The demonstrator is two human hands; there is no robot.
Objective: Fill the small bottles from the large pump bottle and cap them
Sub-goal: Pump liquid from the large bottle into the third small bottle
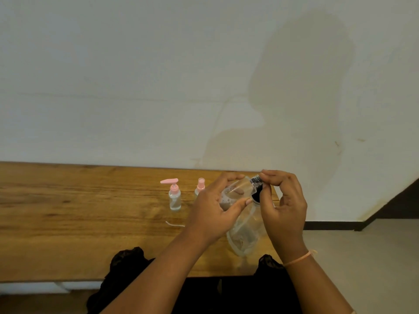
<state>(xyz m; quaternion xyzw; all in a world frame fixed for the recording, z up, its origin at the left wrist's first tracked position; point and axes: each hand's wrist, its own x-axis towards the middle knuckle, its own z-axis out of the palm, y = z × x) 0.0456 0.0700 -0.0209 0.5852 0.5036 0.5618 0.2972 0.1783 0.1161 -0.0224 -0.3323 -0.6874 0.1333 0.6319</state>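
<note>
My left hand point(213, 211) grips a clear bottle point(238, 189) held tilted above the wooden table point(90, 223), its neck pointing right. A little liquid with bubbles sits in the bottle's lower end. My right hand point(283, 205) pinches the black cap point(257, 189) at the bottle's neck with thumb and fingertips. Two small clear bottles stand on the table to the left: one with a pink pump top point(174, 196), and one with a pink spray cap point(200, 185), partly hidden behind my left hand.
A clear plastic pouch point(247, 234) lies on the table under my hands, near the right end. A thin white tube point(174, 224) lies in front of the pump bottle. The white wall stands right behind the table; the table ends just past my right hand.
</note>
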